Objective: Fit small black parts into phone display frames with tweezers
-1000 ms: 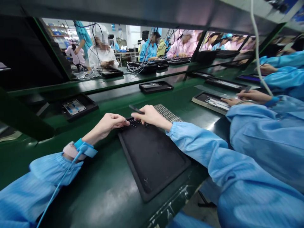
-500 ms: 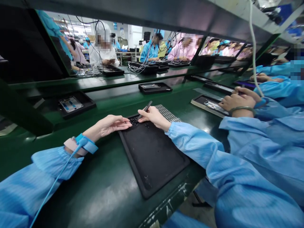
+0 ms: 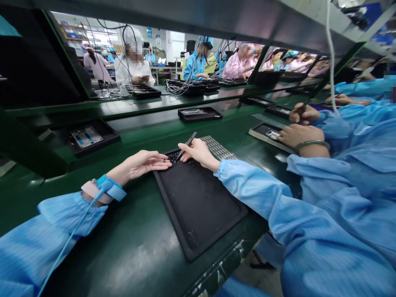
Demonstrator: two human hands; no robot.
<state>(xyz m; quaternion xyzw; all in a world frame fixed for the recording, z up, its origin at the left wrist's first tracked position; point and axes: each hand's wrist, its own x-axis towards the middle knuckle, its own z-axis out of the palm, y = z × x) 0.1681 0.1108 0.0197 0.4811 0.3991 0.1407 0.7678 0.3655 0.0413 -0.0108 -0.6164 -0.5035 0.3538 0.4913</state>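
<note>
A black tray (image 3: 204, 206) with a raised rim lies slanted on the green bench in front of me. At its far end sit several small black parts (image 3: 173, 156), some with bright spots. My right hand (image 3: 199, 152) is closed around dark tweezers (image 3: 186, 146), whose tips point down among these parts. My left hand (image 3: 145, 163) reaches to the tray's far left corner, fingers stretched out, their tips beside the parts. Whether a tiny part lies against those fingertips is too small to tell. A blue wrist strap (image 3: 107, 189) with a cord circles my left wrist.
Behind the tray lies a sheet of grey rectangular pieces (image 3: 218, 147). Black trays with metal frames stand at left (image 3: 89, 137) and back (image 3: 199, 113). A co-worker's hands (image 3: 305, 134) work over another tray at right. A metal beam (image 3: 185, 20) spans overhead; a white cable hangs right.
The tweezers have tilted more upright, and their tips now show among the small parts. My left hand has barely moved. The co-worker's hands at right have moved apart.
</note>
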